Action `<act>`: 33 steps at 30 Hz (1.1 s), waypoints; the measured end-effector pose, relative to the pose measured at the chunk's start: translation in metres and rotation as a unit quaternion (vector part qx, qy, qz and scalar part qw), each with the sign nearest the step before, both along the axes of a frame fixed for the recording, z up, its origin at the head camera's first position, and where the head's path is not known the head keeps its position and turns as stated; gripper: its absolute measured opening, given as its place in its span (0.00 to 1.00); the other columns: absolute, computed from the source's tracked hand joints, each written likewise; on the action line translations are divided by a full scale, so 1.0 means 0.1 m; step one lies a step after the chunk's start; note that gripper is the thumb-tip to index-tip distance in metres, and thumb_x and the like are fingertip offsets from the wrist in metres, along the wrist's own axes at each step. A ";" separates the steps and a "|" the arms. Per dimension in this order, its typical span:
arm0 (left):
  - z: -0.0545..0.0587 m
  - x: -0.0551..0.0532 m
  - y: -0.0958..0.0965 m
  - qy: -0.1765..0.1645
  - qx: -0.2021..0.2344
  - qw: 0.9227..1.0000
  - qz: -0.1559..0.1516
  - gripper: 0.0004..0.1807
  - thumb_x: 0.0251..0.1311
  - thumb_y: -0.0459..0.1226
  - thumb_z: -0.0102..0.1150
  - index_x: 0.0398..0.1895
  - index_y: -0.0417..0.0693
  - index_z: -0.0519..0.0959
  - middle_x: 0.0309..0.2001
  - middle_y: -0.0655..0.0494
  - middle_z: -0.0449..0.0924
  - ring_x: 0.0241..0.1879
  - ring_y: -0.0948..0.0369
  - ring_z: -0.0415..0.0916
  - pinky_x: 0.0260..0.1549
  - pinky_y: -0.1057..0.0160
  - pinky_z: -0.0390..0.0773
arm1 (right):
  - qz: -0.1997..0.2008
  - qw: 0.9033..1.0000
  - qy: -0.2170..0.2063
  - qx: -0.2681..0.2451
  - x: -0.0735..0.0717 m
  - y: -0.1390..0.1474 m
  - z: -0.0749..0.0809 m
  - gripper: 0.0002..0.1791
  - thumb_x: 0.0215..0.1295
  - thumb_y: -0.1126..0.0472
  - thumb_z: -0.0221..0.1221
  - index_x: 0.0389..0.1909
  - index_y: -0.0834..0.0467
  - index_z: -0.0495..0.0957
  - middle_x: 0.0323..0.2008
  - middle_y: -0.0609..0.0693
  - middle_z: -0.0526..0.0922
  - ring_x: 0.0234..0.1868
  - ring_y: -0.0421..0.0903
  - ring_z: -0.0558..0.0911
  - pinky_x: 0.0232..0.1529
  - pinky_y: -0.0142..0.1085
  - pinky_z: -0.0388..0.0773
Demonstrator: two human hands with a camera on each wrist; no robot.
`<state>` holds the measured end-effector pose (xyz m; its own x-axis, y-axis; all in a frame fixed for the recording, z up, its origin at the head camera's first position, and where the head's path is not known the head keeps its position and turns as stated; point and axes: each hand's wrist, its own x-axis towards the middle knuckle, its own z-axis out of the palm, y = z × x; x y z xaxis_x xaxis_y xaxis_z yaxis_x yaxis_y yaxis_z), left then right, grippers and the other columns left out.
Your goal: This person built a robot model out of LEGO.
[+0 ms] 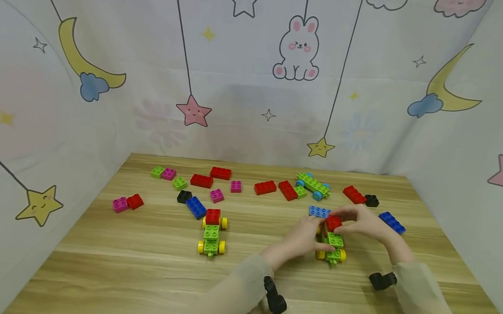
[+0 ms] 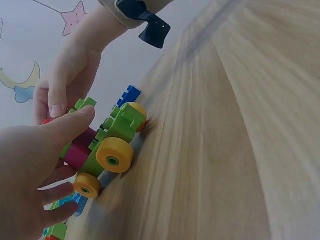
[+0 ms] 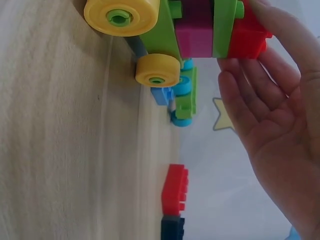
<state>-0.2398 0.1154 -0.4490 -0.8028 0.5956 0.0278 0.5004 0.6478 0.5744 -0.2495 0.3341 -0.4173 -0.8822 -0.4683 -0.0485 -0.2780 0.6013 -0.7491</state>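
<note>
A toy brick car with yellow wheels stands on the table at the right. My left hand grips it from the left, thumb over the light green brick and fingers at the far side. Below that green brick sits a magenta brick. My right hand pinches the red brick on top between thumb and fingers. In the right wrist view, this red brick rests against the green one. A similar car with a red brick stands to the left, apart from both hands.
Behind my hands are a light blue brick and a green car base with blue wheels. A dark blue brick lies right of them. Several loose red, magenta, green and black bricks spread along the back, before a printed cloth.
</note>
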 end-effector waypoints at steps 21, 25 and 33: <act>0.08 0.01 -0.22 -0.016 0.033 0.999 -0.007 0.36 0.60 0.55 0.63 0.68 0.48 0.70 0.63 0.55 0.74 0.62 0.60 0.72 0.61 0.63 0.73 | -0.073 0.994 0.077 0.006 -0.27 0.04 0.00 0.20 0.67 0.58 0.62 0.53 0.67 0.78 0.49 0.63 0.83 0.43 0.30 0.81 0.44 0.25 0.78; 0.08 0.01 -0.32 -0.011 0.043 0.999 -0.009 0.30 0.63 0.50 0.63 0.65 0.49 0.72 0.59 0.55 0.77 0.60 0.60 0.73 0.60 0.63 0.74 | -0.072 0.994 0.074 0.021 -0.32 0.04 -0.05 0.19 0.66 0.59 0.63 0.53 0.68 0.79 0.47 0.63 0.84 0.44 0.44 0.84 0.42 0.27 0.79; 0.05 0.03 -0.55 0.006 0.029 0.999 -0.024 0.26 0.64 0.44 0.62 0.63 0.43 0.74 0.59 0.51 0.78 0.59 0.56 0.74 0.59 0.62 0.74 | -0.056 0.995 0.049 0.067 -0.43 0.09 -0.17 0.19 0.65 0.60 0.63 0.52 0.67 0.79 0.47 0.62 0.84 0.44 0.50 0.82 0.41 0.29 0.80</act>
